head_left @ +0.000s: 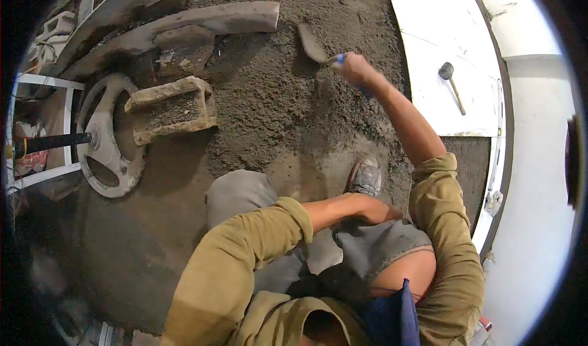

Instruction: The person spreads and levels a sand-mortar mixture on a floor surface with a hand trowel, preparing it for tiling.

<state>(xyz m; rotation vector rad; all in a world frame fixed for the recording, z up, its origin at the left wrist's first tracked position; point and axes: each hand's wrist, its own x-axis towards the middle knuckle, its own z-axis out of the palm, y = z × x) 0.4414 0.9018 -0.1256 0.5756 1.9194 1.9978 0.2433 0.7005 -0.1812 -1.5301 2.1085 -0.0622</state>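
My right hand (pixel 356 73) is closed round the blue handle of a trowel (pixel 312 44), whose metal blade is over the rough grey mortar (pixel 263 95). My left forearm lies across my bent knee, and my left hand (pixel 383 213) rests by the knee near my right sleeve; its fingers are hidden. Below it a dusty shoe (pixel 366 177) stands on the mortar's edge. To the right of the mortar are large white tiles (pixel 438 58), with a black-headed mallet (pixel 452 85) lying on them.
At the left stand a spoked wheel (pixel 107 139) on a black shaft and a white metal frame (pixel 46 79). A hollow concrete block (pixel 174 131) sits beside the wheel. Behind it lies a long curved board (pixel 226 18). A white wall (pixel 539 162) runs down the right side.
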